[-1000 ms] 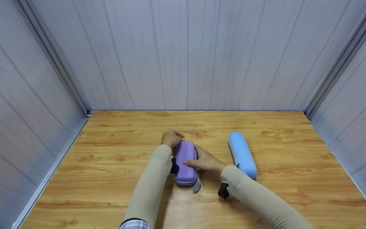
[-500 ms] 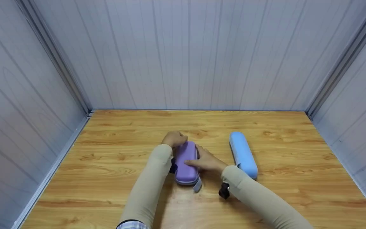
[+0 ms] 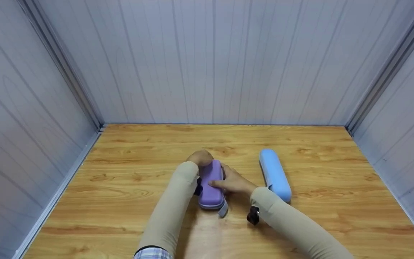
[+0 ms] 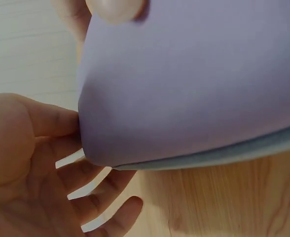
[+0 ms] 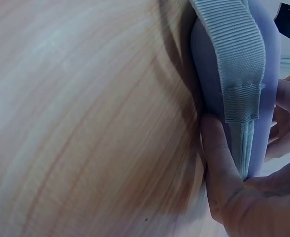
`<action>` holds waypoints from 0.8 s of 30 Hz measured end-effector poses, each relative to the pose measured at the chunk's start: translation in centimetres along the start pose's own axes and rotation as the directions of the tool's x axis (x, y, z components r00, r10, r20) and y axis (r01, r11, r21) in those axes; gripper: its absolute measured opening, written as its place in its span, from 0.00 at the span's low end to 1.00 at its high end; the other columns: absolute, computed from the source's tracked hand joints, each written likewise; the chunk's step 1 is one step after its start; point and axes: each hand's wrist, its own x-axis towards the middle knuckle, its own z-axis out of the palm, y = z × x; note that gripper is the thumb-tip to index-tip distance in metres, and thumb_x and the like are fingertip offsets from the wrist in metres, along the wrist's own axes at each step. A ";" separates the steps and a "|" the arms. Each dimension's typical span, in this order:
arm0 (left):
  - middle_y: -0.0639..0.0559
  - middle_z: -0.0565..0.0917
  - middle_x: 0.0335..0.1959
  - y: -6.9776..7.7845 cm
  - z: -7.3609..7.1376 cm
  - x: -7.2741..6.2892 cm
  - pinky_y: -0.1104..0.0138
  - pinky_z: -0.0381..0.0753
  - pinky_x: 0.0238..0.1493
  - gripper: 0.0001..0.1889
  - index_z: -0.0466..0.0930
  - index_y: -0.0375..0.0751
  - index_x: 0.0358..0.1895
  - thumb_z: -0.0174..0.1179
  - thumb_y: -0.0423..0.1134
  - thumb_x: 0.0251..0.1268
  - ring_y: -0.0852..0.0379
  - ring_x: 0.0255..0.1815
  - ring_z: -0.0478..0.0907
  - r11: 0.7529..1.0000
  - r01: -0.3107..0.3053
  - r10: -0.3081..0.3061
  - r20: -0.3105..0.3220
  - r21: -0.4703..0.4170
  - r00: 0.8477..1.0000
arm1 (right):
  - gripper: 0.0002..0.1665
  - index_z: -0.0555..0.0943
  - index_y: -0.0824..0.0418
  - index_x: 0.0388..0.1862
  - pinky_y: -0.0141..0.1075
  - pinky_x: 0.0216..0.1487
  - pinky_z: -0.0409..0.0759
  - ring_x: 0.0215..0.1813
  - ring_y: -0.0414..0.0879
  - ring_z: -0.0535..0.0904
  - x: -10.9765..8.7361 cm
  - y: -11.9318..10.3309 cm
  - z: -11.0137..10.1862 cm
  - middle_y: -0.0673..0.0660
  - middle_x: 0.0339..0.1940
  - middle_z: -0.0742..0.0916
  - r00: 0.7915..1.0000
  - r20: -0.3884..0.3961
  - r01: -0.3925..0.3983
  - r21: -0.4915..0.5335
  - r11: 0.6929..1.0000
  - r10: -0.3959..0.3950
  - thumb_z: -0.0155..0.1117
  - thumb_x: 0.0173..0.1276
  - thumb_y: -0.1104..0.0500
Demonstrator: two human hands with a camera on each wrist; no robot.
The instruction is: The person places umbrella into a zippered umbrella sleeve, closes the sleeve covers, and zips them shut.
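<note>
A purple zip case [image 3: 211,192] lies lengthwise on the wooden table, its lid down over the grey zipper seam. My right hand [image 3: 235,181] grips its right side, thumb on the lid and fingers along the edge. At the far left corner is my left hand [image 3: 200,157], partly covering that end. The left wrist view shows the left thumb and forefinger [image 4: 56,120] pinching at the case's end, the other fingers [image 4: 103,200] curled loosely below; any zipper pull there is hidden. A grey strap loop [image 5: 241,59] hangs from the near end.
A light blue case [image 3: 275,174] lies to the right, just beyond my right forearm [image 3: 293,223]. Pale panelled walls [image 3: 210,64] enclose the wooden table [image 3: 128,187] at the back and both sides.
My left hand has shifted slightly right and closer in over the far end of the purple case, its wrist turning. The right hand and both cases stay in place.
</note>
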 end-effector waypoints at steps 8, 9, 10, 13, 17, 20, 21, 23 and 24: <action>0.46 0.77 0.31 -0.2 0.2 0.4 0.67 0.67 0.28 0.12 0.80 0.34 0.31 0.47 0.33 0.67 0.54 0.28 0.69 1.000 -0.010 0.011 -0.055 0.017 0.998 | 0.60 0.48 0.71 0.80 0.50 0.70 0.67 0.68 0.58 0.71 0.2 0.0 0.2 0.73 0.71 0.69 0.999 -0.010 -0.041 -0.055 0.998 0.040 0.71 0.65 0.45; 0.47 0.76 0.28 -0.2 0.2 0.4 0.67 0.67 0.27 0.10 0.77 0.37 0.27 0.49 0.32 0.65 0.54 0.27 0.68 1.000 -0.005 0.004 -0.082 -0.005 0.997 | 0.60 0.48 0.70 0.80 0.50 0.70 0.66 0.68 0.58 0.71 0.2 0.0 0.3 0.72 0.71 0.69 0.999 -0.010 -0.046 -0.060 0.997 0.046 0.71 0.65 0.44; 0.49 0.74 0.25 -0.3 0.2 0.4 0.68 0.66 0.26 0.11 0.74 0.39 0.23 0.50 0.32 0.65 0.55 0.25 0.67 1.000 0.003 -0.006 -0.115 -0.030 0.993 | 0.60 0.48 0.70 0.80 0.49 0.70 0.67 0.67 0.57 0.71 0.2 -0.1 0.3 0.72 0.71 0.70 0.999 -0.009 -0.048 -0.059 0.997 0.048 0.71 0.65 0.44; 0.53 0.66 0.16 -0.6 0.2 0.3 0.67 0.62 0.22 0.18 0.65 0.45 0.14 0.54 0.30 0.62 0.58 0.18 0.61 0.995 0.031 -0.051 -0.207 -0.100 0.977 | 0.56 0.50 0.70 0.79 0.50 0.65 0.73 0.62 0.58 0.77 0.3 0.0 0.3 0.72 0.67 0.74 1.000 0.012 -0.008 0.000 1.000 0.008 0.71 0.66 0.48; 0.56 0.62 0.09 -0.9 0.5 0.3 0.67 0.60 0.19 0.25 0.61 0.47 0.08 0.58 0.29 0.62 0.60 0.14 0.58 0.988 0.069 -0.109 -0.302 -0.141 0.947 | 0.53 0.51 0.69 0.79 0.48 0.59 0.78 0.54 0.56 0.82 0.2 0.1 0.3 0.69 0.62 0.78 0.998 0.049 0.025 0.074 0.997 -0.029 0.70 0.67 0.51; 0.54 0.72 0.14 -0.9 0.6 0.3 0.66 0.65 0.21 0.21 0.72 0.43 0.11 0.61 0.31 0.64 0.58 0.17 0.65 0.982 0.107 -0.153 -0.333 -0.154 0.930 | 0.54 0.51 0.69 0.79 0.47 0.60 0.78 0.54 0.54 0.81 0.0 0.0 0.3 0.68 0.62 0.78 0.998 0.053 0.017 0.068 0.998 -0.020 0.70 0.67 0.50; 0.54 0.74 0.16 -0.9 0.7 0.3 0.66 0.66 0.22 0.19 0.74 0.43 0.12 0.62 0.32 0.64 0.57 0.19 0.67 0.980 0.114 -0.163 -0.341 -0.161 0.926 | 0.54 0.52 0.69 0.79 0.47 0.60 0.78 0.55 0.54 0.81 0.0 -0.1 0.2 0.68 0.62 0.78 0.999 0.048 0.014 0.063 0.998 -0.017 0.70 0.67 0.50; 0.53 0.77 0.18 -0.8 0.7 0.4 0.66 0.67 0.23 0.18 0.76 0.43 0.14 0.63 0.31 0.64 0.57 0.20 0.68 0.978 0.120 -0.175 -0.350 -0.173 0.920 | 0.53 0.52 0.69 0.79 0.48 0.60 0.78 0.55 0.55 0.81 0.0 -0.1 0.1 0.68 0.61 0.78 0.999 0.039 0.009 0.047 0.999 -0.011 0.71 0.67 0.50; 0.53 0.77 0.19 -0.7 0.7 0.4 0.66 0.67 0.22 0.18 0.76 0.43 0.14 0.63 0.31 0.64 0.57 0.20 0.68 0.978 0.115 -0.172 -0.360 -0.173 0.917 | 0.53 0.53 0.69 0.79 0.48 0.60 0.78 0.55 0.55 0.81 -0.1 -0.2 0.1 0.68 0.61 0.79 0.999 0.035 0.006 0.039 0.999 -0.007 0.71 0.67 0.49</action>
